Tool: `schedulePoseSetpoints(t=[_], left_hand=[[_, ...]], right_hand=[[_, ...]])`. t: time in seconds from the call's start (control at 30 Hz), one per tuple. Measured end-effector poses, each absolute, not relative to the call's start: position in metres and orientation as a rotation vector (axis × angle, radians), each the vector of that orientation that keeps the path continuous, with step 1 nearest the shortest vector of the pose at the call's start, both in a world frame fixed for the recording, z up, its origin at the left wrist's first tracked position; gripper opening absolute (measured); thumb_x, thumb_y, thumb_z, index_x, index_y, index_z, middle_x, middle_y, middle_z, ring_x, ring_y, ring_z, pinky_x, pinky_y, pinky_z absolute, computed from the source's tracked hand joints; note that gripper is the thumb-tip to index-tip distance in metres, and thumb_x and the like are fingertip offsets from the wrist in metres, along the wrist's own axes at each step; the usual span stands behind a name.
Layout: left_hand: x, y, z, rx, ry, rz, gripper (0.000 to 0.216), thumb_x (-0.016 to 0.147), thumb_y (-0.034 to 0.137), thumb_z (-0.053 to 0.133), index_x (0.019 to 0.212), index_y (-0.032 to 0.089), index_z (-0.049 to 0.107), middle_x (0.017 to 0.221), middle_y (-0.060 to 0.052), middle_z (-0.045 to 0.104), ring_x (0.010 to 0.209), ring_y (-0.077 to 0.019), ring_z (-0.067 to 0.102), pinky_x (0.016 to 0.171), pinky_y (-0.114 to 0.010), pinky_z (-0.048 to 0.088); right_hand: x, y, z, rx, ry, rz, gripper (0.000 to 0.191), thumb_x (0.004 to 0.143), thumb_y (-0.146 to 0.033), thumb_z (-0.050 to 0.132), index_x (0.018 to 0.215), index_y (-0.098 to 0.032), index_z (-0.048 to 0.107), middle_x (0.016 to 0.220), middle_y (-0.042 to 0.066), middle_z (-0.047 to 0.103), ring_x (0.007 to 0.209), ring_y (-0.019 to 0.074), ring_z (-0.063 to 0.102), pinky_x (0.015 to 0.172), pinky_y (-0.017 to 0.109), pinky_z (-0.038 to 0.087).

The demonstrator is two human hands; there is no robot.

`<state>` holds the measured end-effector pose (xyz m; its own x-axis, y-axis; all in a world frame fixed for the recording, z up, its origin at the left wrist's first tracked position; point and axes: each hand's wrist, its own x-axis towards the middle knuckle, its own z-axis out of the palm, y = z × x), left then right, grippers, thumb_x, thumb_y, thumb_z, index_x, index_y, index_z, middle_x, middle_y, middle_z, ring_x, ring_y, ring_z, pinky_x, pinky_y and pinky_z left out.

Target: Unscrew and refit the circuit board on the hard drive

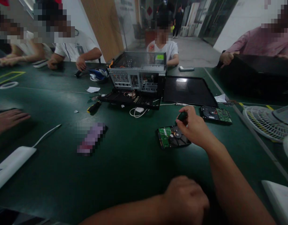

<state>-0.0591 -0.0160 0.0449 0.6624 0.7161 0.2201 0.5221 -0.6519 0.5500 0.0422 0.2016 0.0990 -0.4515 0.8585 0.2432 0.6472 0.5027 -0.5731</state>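
Observation:
A hard drive [174, 137] lies on the green table [116, 175], its green circuit board and round motor hub facing up. Over its right far edge is my right hand [193, 128], with thumb and forefinger curled round something dark that I cannot make out. Nearer to me, my left hand [186, 200] is closed, knuckles up, slightly blurred; its fingertips and anything inside are hidden. Beyond the right hand lies a second hard drive [215, 115], also board side up.
An opened computer case [136, 78] stands ahead beside a black side panel [188, 90]. Left are a yellow-black screwdriver [94, 107], a purple phone [92, 137], a white power strip [14, 165] and another person's hand [12, 122]. White fans [265, 122] stand right. Several people sit around.

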Motion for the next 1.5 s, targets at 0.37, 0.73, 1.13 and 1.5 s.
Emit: schedulePoseSetpoints(t=[0.37, 0.73, 1.13, 1.5], left_hand=[[-0.12, 0.075, -0.006, 2.233, 1.903, 0.865, 0.068, 0.089, 0.038, 0.07, 0.149, 0.014, 0.05, 0.158, -0.023, 0.044, 0.149, -0.0449, 0.038, 0.121, -0.069, 0.036], [-0.12, 0.079, -0.008, 2.108, 1.981, 0.853, 0.058, 0.088, 0.036, 0.074, 0.141, 0.02, 0.055, 0.162, -0.022, 0.032, 0.152, -0.0448, 0.033, 0.12, -0.068, 0.037], [-0.124, 0.081, -0.014, 2.092, 1.967, 0.815, 0.048, 0.096, 0.036, 0.068, 0.14, 0.021, 0.056, 0.162, -0.022, 0.039, 0.151, -0.0418, 0.038, 0.121, -0.067, 0.037], [-0.125, 0.081, -0.012, 2.071, 1.967, 0.81, 0.048, 0.096, 0.037, 0.068, 0.14, 0.021, 0.056, 0.161, -0.021, 0.04, 0.151, -0.0411, 0.039, 0.122, -0.067, 0.037]], right_hand=[[0.044, 0.203, 0.093, -1.18, -2.279, 0.527, 0.034, 0.097, -0.033, 0.058, 0.126, -0.021, 0.045, 0.105, 0.014, 0.072, 0.08, 0.0265, 0.072, 0.077, 0.042, 0.054], [0.041, 0.203, 0.094, -1.176, -2.291, 0.538, 0.034, 0.096, -0.035, 0.06, 0.125, -0.023, 0.045, 0.102, 0.011, 0.072, 0.078, 0.0259, 0.072, 0.075, 0.041, 0.053], [0.042, 0.204, 0.093, -1.198, -2.27, 0.549, 0.037, 0.097, -0.034, 0.059, 0.128, -0.022, 0.044, 0.106, 0.013, 0.073, 0.08, 0.0264, 0.072, 0.078, 0.044, 0.054], [0.042, 0.205, 0.091, -1.202, -2.249, 0.544, 0.038, 0.097, -0.033, 0.061, 0.128, -0.022, 0.044, 0.104, 0.012, 0.073, 0.08, 0.0265, 0.072, 0.076, 0.042, 0.054]])
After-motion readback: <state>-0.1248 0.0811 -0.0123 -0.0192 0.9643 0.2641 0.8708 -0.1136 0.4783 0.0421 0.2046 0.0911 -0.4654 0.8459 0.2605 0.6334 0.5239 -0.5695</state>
